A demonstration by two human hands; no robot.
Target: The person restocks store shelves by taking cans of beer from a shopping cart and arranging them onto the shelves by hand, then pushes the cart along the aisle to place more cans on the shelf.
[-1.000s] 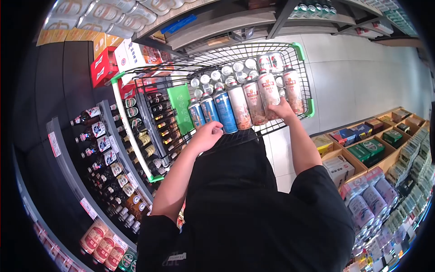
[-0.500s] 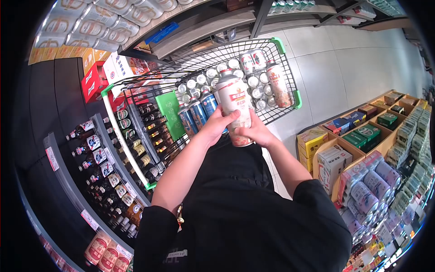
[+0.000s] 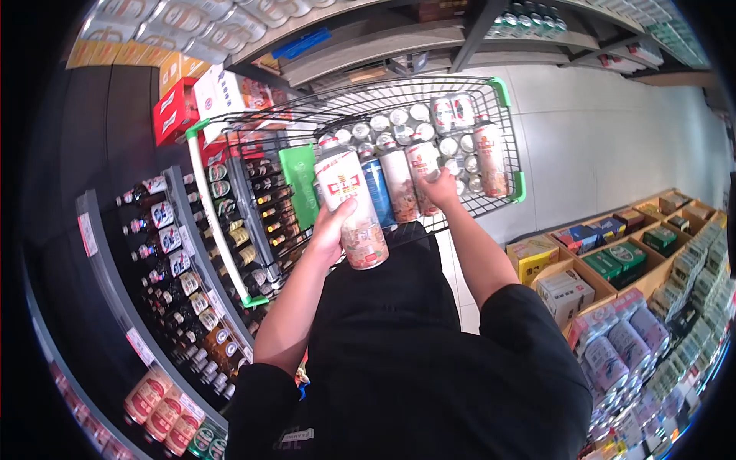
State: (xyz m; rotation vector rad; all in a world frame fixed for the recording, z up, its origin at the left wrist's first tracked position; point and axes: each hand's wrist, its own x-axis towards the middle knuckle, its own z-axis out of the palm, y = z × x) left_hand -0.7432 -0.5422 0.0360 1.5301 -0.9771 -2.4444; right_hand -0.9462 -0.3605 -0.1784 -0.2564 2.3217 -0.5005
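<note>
My left hand point(image 3: 331, 232) is closed around a tall white beer bottle point(image 3: 353, 207) with a red-and-gold label, held tilted above the near left part of the shopping cart point(image 3: 230, 115). My right hand point(image 3: 439, 189) is closed on the lower side of another white beer bottle point(image 3: 422, 157) inside the cart. Between the hands, a blue bottle point(image 3: 375, 188) and a further white bottle point(image 3: 396, 180) lean in the cart. One more white bottle point(image 3: 489, 157) lies at the far right end. Several silver-topped cans point(image 3: 399, 116) fill the space behind.
Shelving with bottles point(image 3: 172, 238) stands to the left, red cartons point(image 3: 175, 115) behind the cart handle. A wooden display bin point(image 3: 606, 268) with boxes and packs of purple cans point(image 3: 629, 345) is at the right. Grey floor tiles point(image 3: 567, 146) lie beyond the cart.
Both hands were on one white bottle mid-cart. Now my left hand holds a white bottle further left, and my right hand grips another in the cart. More white bottles show among the blue.
</note>
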